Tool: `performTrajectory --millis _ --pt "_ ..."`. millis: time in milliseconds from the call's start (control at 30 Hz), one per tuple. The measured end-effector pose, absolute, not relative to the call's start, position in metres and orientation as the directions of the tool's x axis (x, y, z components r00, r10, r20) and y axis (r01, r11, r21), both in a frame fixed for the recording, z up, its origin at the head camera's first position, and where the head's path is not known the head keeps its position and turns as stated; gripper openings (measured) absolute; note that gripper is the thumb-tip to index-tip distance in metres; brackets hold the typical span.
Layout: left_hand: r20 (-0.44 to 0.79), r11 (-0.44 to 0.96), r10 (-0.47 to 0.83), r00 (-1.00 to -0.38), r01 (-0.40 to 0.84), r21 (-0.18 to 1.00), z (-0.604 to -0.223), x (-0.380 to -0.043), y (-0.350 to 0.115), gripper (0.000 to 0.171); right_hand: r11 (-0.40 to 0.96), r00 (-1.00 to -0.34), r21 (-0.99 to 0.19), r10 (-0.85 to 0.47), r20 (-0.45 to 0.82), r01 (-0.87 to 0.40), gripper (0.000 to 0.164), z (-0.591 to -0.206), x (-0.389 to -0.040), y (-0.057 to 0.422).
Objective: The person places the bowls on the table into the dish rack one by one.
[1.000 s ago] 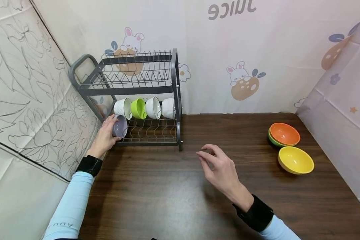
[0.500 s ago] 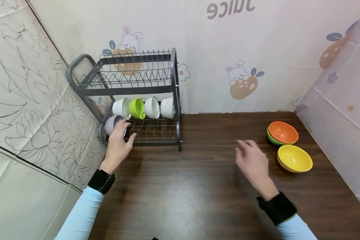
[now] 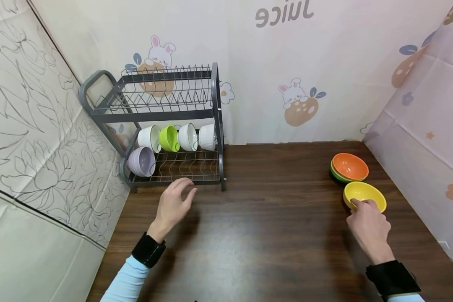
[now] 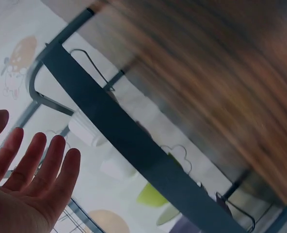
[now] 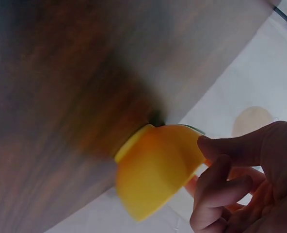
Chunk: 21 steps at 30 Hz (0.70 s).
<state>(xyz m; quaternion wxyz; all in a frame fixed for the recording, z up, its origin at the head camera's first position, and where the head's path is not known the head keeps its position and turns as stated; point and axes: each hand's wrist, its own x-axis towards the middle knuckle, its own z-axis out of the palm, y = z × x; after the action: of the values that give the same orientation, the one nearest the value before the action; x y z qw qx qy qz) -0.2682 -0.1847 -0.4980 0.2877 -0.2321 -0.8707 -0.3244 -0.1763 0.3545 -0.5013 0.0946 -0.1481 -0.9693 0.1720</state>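
At the right of the head view, my right hand (image 3: 370,228) pinches the near rim of a yellow bowl (image 3: 363,192). The right wrist view has the thumb against the outside of this yellow bowl (image 5: 155,170). Just behind it, an orange bowl (image 3: 349,166) sits nested in a green bowl (image 3: 337,175). My left hand (image 3: 172,205) hovers before the rack's front edge, fingers relaxed and holding nothing; those fingers (image 4: 46,160) look spread in the left wrist view. A purple bowl (image 3: 141,162) lies on its side at the lower tier's left front.
A dark two-tier dish rack (image 3: 170,113) stands at the back left. Its lower tier holds a tilted lime-green bowl (image 3: 168,139) among several white ones, including a white bowl (image 3: 188,137). Patterned sheets hang behind and beside the wooden table (image 3: 264,226).
My left hand has let go of the purple bowl in the rack and drawn back to the right. My right hand has crossed right and taken the yellow bowl's rim.
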Motion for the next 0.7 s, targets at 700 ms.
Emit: performTrajectory --millis 700 --pt "0.588 0.653 0.189 -0.787 0.548 0.523 -0.501 -0.258 -0.166 0.012 0.918 -0.92 -0.36 0.278 0.277 0.169 0.045 -0.517 -0.178 0.36"
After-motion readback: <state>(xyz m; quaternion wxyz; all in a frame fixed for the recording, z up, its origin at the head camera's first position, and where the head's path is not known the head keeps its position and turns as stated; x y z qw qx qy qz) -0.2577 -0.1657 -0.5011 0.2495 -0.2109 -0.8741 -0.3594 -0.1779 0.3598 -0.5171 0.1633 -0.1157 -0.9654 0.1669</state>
